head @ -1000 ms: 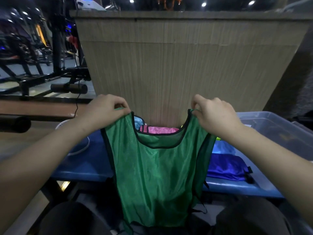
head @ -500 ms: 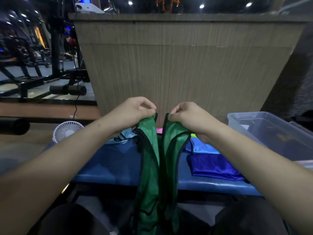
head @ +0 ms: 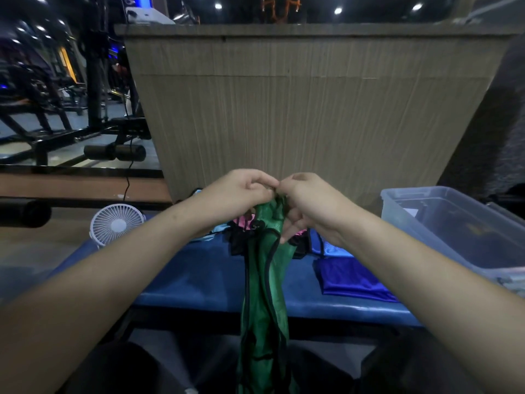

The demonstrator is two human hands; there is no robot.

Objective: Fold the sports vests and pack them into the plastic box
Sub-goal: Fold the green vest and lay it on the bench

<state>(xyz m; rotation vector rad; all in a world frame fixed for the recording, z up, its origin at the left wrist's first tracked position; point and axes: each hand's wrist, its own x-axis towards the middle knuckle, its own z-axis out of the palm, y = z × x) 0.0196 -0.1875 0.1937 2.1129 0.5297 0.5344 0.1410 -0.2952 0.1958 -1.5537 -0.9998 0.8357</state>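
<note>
Both forearms reach forward, left hand (head: pixel 241 191) and right hand (head: pixel 308 200) touching, fingers curled.

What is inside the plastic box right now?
Nothing clear: the plastic box shows only a dark interior through its translucent walls, with a pale label-like patch. Its bottom is not visible, so folded vests inside cannot be confirmed.

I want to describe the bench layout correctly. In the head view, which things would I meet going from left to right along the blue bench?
White fan → left hand → green vest → right hand → folded blue vest → plastic box.
</note>
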